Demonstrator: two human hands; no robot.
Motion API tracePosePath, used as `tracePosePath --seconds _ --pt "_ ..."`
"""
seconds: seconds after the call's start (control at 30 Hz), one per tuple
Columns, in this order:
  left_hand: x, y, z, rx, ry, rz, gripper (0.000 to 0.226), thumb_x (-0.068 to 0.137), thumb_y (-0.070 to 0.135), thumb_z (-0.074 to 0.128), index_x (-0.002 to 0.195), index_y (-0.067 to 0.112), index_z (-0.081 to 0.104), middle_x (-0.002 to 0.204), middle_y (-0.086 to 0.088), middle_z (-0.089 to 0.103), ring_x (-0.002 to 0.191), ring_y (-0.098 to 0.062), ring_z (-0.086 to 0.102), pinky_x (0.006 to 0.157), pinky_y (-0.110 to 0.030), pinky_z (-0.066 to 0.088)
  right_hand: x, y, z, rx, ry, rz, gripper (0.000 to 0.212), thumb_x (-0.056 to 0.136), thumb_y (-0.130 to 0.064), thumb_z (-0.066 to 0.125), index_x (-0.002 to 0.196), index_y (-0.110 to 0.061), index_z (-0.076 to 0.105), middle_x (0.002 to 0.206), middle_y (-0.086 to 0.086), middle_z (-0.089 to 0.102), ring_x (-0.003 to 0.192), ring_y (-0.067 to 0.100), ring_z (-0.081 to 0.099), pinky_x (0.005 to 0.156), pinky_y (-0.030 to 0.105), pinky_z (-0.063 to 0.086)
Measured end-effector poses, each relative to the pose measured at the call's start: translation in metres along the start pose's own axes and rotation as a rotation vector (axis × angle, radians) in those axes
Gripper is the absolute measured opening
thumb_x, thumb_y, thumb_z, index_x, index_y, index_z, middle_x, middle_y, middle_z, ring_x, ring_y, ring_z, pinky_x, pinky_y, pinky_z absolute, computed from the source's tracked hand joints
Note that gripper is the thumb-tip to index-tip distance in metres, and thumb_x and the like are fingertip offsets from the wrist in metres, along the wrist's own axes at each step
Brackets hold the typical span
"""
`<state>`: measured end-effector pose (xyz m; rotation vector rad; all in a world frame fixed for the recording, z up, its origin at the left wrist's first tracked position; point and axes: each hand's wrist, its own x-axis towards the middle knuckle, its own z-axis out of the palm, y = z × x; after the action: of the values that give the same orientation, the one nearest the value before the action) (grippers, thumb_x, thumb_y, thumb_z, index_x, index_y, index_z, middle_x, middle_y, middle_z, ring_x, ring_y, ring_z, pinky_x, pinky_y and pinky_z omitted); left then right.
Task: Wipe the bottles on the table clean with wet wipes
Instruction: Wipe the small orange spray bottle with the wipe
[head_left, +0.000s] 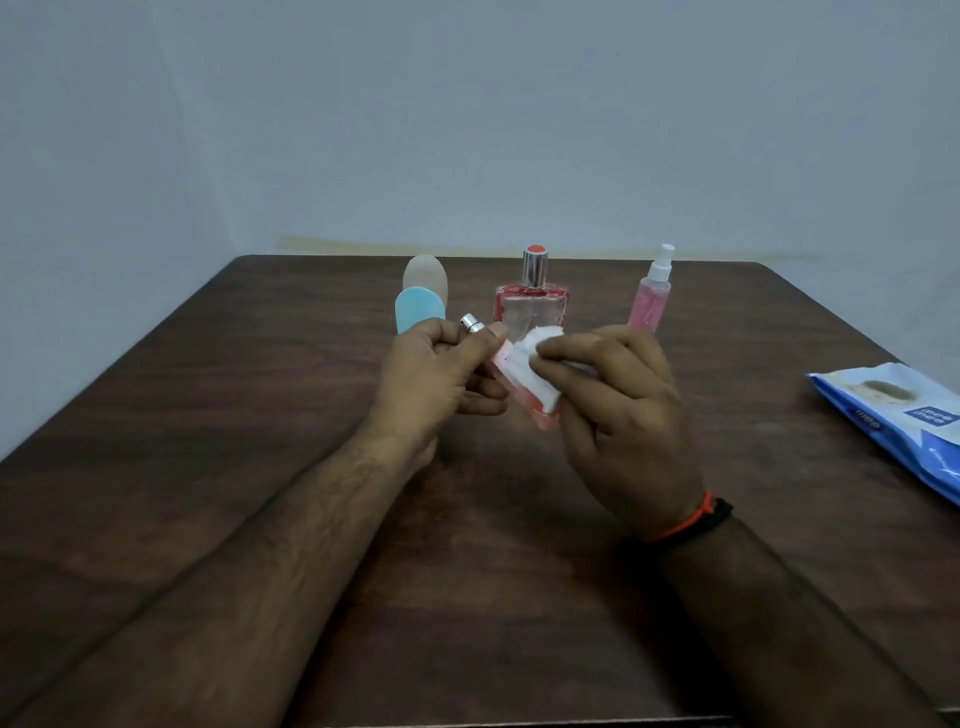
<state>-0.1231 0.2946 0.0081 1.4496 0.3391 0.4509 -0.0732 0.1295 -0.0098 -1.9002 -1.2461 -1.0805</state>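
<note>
Table (260, 415): dark brown, wood-grain streaks. Wall (467, 104): pale grey-blue. Oval bottle (421, 306): light blue body, beige cap. Square bottle (531, 306): clear, pink-red edges, silver collar, orange-red top. Spray bottle (650, 301): pink, white nozzle. Held bottle (540, 410): pink, silver sprayer. Wipe (537, 364): white. Wipes pack (893, 415): blue and white. Wristband (691, 519): orange and black.

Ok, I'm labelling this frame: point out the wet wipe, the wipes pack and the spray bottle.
wet wipe (540, 364), head view, folded white middle.
wipes pack (893, 410), head view, blue top face.
spray bottle (649, 301), head view, pink body.
</note>
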Motion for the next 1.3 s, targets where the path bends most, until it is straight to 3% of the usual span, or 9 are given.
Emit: tracePosePath --seconds 0.17,0.33,0.43,0.6,0.73,0.83,0.93,1.13,1.3 --pt "-0.003 0.001 0.002 0.004 -0.023 -0.027 0.029 0.092 0.022 0.068 0.099 -0.005 0.061 0.077 -0.013 0.071 0.065 -0.023 0.073 0.054 -0.033 0.060 0.001 -0.001 0.007 0.025 -0.177 -0.044 0.026 0.092 -0.007 0.056 0.110 -0.001 0.073 0.114 0.010 0.069 0.102 0.027 0.058 0.090 0.029 0.046" --pt "-0.002 0.003 0.000 -0.018 0.060 -0.065 0.030 0.086 0.022 0.075 0.092 -0.003 0.061 0.079 -0.019 0.072 0.059 -0.026 0.070 0.051 -0.032 0.059 -0.002 -0.004 0.009 -0.155 -0.264 -0.260 0.021 0.092 -0.008 0.056 0.085 -0.005 0.076 0.091 0.003 0.071 0.083 0.026 0.060 0.069 0.038 0.051" --pt "-0.002 0.007 -0.001 -0.042 0.087 -0.085 0.031 0.086 0.023 0.076 0.094 -0.004 0.062 0.072 -0.018 0.072 0.059 -0.028 0.072 0.050 -0.032 0.060 -0.003 -0.001 0.006 -0.173 -0.227 -0.195 0.032 0.092 -0.005 0.049 0.072 -0.005 0.074 0.077 0.004 0.069 0.074 0.026 0.056 0.062 0.039 0.048" --pt "-0.001 0.010 -0.005 -0.018 0.116 -0.115 0.035 0.085 0.026 0.076 0.098 -0.005 0.066 0.079 -0.021 0.074 0.062 -0.027 0.074 0.052 -0.031 0.060 -0.001 -0.003 -0.003 -0.124 0.015 -0.035 0.029 0.095 0.000 0.049 0.083 0.003 0.075 0.090 0.011 0.072 0.082 0.031 0.059 0.073 0.038 0.049" --pt "-0.005 0.010 -0.001 -0.042 0.084 -0.128 0.027 0.086 0.021 0.076 0.088 -0.004 0.066 0.075 -0.018 0.071 0.057 -0.025 0.071 0.047 -0.030 0.058 0.001 -0.007 0.008 -0.089 -0.096 -0.092 0.034 0.103 -0.011 0.044 0.103 0.005 0.073 0.108 0.014 0.070 0.096 0.030 0.058 0.084 0.036 0.050" --pt "-0.004 0.010 -0.002 -0.054 0.079 -0.170 0.029 0.086 0.024 0.076 0.094 -0.003 0.067 0.080 -0.017 0.074 0.062 -0.024 0.073 0.049 -0.028 0.058 0.001 -0.002 0.006 -0.068 -0.115 -0.116 0.030 0.097 -0.014 0.050 0.096 0.002 0.075 0.102 0.011 0.072 0.093 0.029 0.061 0.079 0.038 0.053" --pt "-0.002 0.012 -0.006 -0.127 0.069 -0.209 0.029 0.087 0.023 0.073 0.097 -0.003 0.065 0.084 -0.021 0.075 0.067 -0.026 0.075 0.054 -0.030 0.061 -0.001 0.002 -0.001 0.024 -0.001 0.012 0.029 0.095 -0.007 0.050 0.088 0.000 0.077 0.094 0.009 0.073 0.088 0.027 0.061 0.081 0.033 0.050" --pt "0.000 0.014 -0.010 -0.358 0.035 -0.254 0.033 0.090 0.019 0.070 0.108 -0.005 0.058 0.080 -0.021 0.074 0.064 -0.025 0.074 0.053 -0.030 0.060 0.003 0.010 -0.012 0.362 0.333 0.705 0.037 0.086 0.005 0.058 0.104 -0.024 0.071 0.108 -0.009 0.065 0.102 -0.003 0.062 0.092 0.017 0.050" --pt "0.001 0.013 -0.008 -0.450 0.032 -0.269 0.030 0.090 0.017 0.068 0.108 -0.005 0.057 0.077 -0.020 0.074 0.063 -0.024 0.074 0.050 -0.029 0.059 0.003 0.002 -0.005 0.404 0.305 0.625 0.036 0.088 0.006 0.063 0.110 -0.022 0.069 0.109 -0.013 0.064 0.105 -0.002 0.062 0.089 0.012 0.048"
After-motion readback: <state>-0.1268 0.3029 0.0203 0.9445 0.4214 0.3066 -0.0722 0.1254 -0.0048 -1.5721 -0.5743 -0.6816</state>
